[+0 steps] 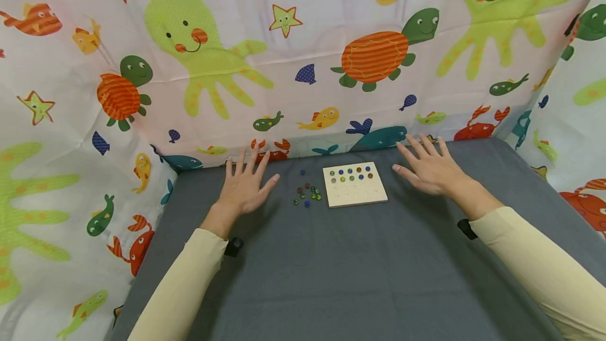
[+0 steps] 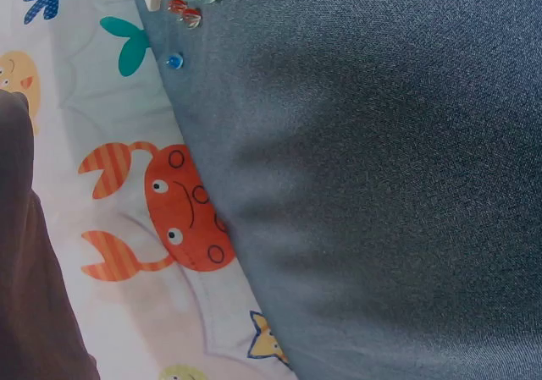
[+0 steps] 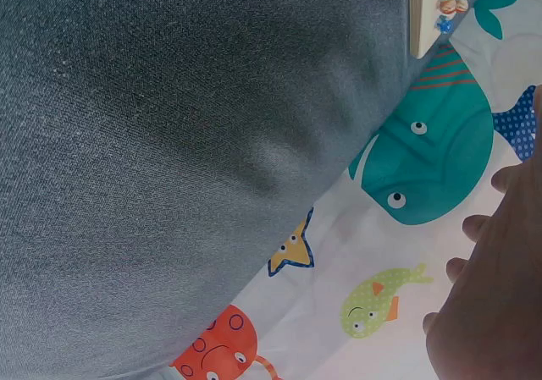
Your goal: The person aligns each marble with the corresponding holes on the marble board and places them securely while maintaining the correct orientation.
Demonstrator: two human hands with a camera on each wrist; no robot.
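In the head view, the left hand (image 1: 243, 186) and the right hand (image 1: 428, 168) are laid flat on the grey cloth (image 1: 341, 278), fingers spread and straight, nothing held. Between them the wooden board (image 1: 355, 184) is seen, nearer the right hand. Its two far rows of hollows are filled with marbles (image 1: 351, 173); the nearer rows are left bare, so the filling is judged to be under half done. A heap of loose marbles (image 1: 307, 193) is found between the left hand and the board, not yet placed.

In the left wrist view, only a dark edge of the hand is caught at the frame's left side, so its fingers cannot be read there. A few loose marbles (image 2: 182, 12) are glimpsed at the top, partly cut off.

In the right wrist view, straight fingertips (image 3: 474, 226) are shown against the printed curtain (image 3: 364, 228). A corner of the board (image 3: 421, 16) is cut off at the top; the marbles on it are hard to make out.
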